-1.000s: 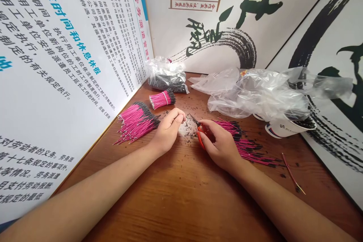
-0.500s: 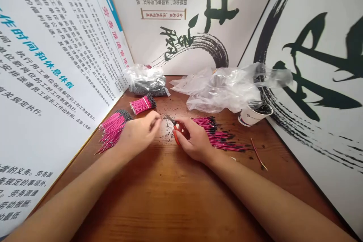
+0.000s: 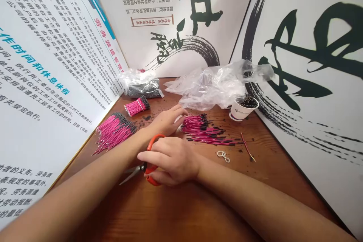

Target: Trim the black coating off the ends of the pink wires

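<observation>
Orange-handled scissors [image 3: 153, 178] are in my right hand [image 3: 174, 160], whose fingers are wrapped round the handles. Their blades point left, beneath my left forearm. My left hand [image 3: 168, 120] reaches across to the near end of a pile of pink wires with black ends [image 3: 202, 130], its fingers stretched out and the thumb apart. I see nothing in it, and whether its fingertips touch the wires I cannot tell. Left of my left hand lies another heap of pink wires [image 3: 115, 132]. Behind that heap is a banded bundle of the same wires [image 3: 136, 106].
Clear plastic bags [image 3: 210, 87] lie at the back, with a bag of black pieces [image 3: 143, 87] on the left. A paper cup [image 3: 242, 109] of black bits stands right, near a loose red wire [image 3: 247, 146] and white rubber bands [image 3: 223, 156]. Printed boards enclose the wooden table [image 3: 136, 219].
My left hand has moved right to the wire pile and its fingers have straightened. My right hand has come nearer and left, turning the scissors so the blades point left. The view has shifted slightly.
</observation>
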`<state>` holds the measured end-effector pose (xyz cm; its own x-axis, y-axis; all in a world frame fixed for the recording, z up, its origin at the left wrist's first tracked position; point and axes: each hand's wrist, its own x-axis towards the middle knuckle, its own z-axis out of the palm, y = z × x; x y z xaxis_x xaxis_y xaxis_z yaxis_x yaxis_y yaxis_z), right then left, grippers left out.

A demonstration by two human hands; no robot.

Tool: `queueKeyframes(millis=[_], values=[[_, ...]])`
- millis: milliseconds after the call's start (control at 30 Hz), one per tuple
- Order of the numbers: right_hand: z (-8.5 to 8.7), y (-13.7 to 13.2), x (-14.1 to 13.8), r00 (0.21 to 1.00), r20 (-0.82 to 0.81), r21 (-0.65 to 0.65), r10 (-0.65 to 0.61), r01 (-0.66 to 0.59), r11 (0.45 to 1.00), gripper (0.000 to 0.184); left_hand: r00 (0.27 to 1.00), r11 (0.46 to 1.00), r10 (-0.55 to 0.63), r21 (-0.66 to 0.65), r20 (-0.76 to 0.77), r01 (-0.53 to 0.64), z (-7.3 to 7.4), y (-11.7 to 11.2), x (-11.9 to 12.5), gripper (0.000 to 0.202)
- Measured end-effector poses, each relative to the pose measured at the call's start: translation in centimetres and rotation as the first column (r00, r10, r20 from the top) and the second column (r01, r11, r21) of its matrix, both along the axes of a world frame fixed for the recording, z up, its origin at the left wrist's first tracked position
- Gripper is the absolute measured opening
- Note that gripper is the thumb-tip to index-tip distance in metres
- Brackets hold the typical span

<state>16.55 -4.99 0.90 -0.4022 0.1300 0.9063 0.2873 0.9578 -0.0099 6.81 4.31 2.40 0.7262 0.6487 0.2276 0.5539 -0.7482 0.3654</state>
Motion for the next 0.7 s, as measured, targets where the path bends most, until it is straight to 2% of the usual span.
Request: queueKeyframes(millis=[67, 133, 233, 300, 400, 500, 567, 633, 700], values=[[0.1, 0.0, -0.1, 1.0, -0.011, 0.002, 0.019, -0.019, 1.0, 0.03, 0.998, 0.998, -0.057, 0.039, -0.03, 0.058, -0.1, 0.5, 2.5, 0.024], [0.0, 0.1, -0.1, 1.0, -0.017, -0.009, 0.019, -0.019, 1.0, 0.029, 0.989, 0.991, -0.082, 0.094, -0.127, 0.094, -0.3, 0.7, 4.1, 0.025], [-0.2, 0.3, 0.1, 1.0, 0.004, -0.035, 0.013, -0.013, 0.999, 0.028, 0.971, 0.98, -0.064, 0.17, -0.229, 0.105, -0.3, 0.7, 5.2, 0.027], [-0.4, 0.5, 0.3, 0.999, 0.031, -0.056, 0.011, -0.009, 0.998, 0.029, 0.97, 0.981, -0.035, 0.176, -0.241, 0.079, 0.2, 0.7, 5.1, 0.027], [-0.6, 0.5, 0.5, 0.999, 0.047, -0.089, 0.005, -0.001, 0.996, 0.028, 0.981, 0.992, 0.035, 0.122, -0.19, -0.012, 1.3, 0.6, 3.5, 0.025], [-0.5, 0.5, 0.7, 1.0, 0.027, -0.132, 0.01, -0.007, 0.991, 0.026, 0.977, 0.978, 0.208, -0.01, -0.052, -0.208, 1.5, -0.2, 0.4, 0.026], [-0.3, 0.5, 0.8, 1.0, 0.02, -0.184, 0.01, -0.006, 0.983, 0.026, 0.945, 0.929, 0.313, -0.24, 0.096, -0.283, 0.8, -1.3, -2.0, 0.026], [-0.3, 0.5, 1.0, 1.0, 0.016, -0.257, 0.016, -0.011, 0.966, 0.026, 0.883, 0.864, 0.389, -0.437, 0.262, -0.251, -0.4, -2.7, -4.2, 0.027], [-0.5, 0.6, 1.3, 0.999, 0.031, -0.363, 0.032, -0.018, 0.932, 0.027, 0.847, 0.851, 0.414, -0.471, 0.333, -0.232, -1.4, -3.9, -6.1, 0.029]])
